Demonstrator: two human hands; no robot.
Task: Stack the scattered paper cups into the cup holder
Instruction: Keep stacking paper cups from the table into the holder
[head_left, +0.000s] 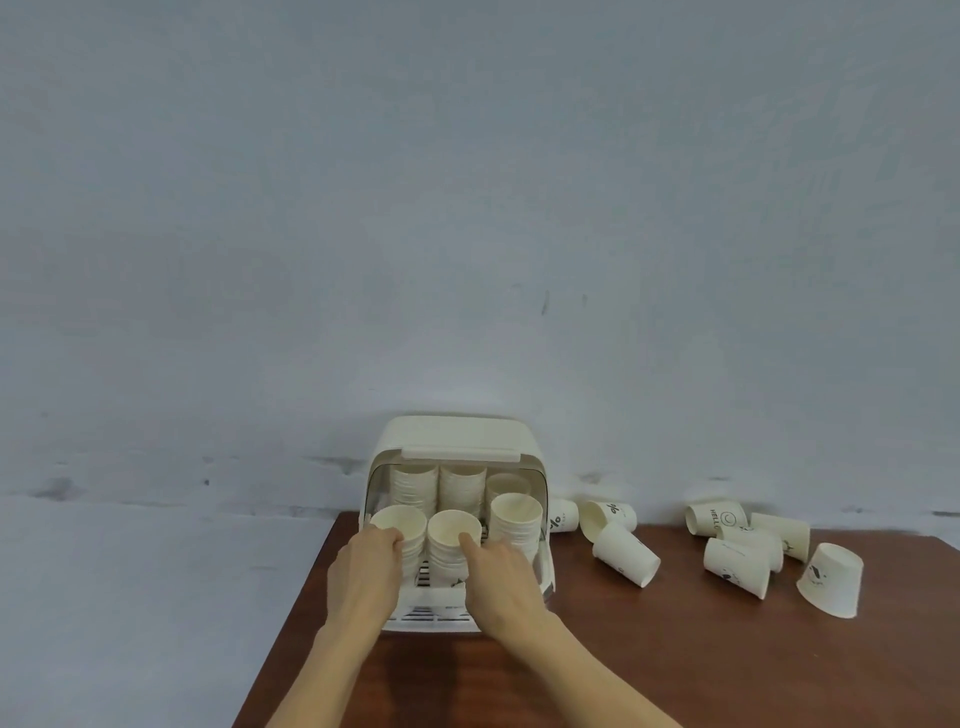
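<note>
- Cream-white paper is under both hands right now: the left hand (366, 564) is curled round the front-left stack of cups (399, 530), fingertips hooked over its rim.
- The right hand (496, 574) sits against the front-middle stack (453, 540), index finger stretched up and pressing on the near rim, the other fingers loosely bent beside it; whether they actually grip the stack, I cannot tell.
- Both stacks stand upright, mouths up, in the front row of the cup holder (457, 436), a cream plastic box with its lid flipped up and back.
- A third, taller stack (515, 525) fills the front-right spot, just beside the right hand's knuckles.
- Behind them, a back row: three more stacks (414, 486) packed under the raised lid.
- The holder's slatted front tray (426, 616) shows between the wrists.
- The holder sits at the far-left corner of the brown wooden table (675, 649), hard against the pale wall (467, 208).
- Out to the right along the far edge, loose cups lie scattered: two printed with a percent sign (608, 514) near the holder, one plain cup (626, 555) tipped on its side just in front of them.
- Further right, a cluster lying on their sides: one reading "HELLO" (716, 518), and others (736, 567) touching or overlapping beside it.
- Nearest the right edge, one cup (830, 579) rests mouth down, tilted.
</note>
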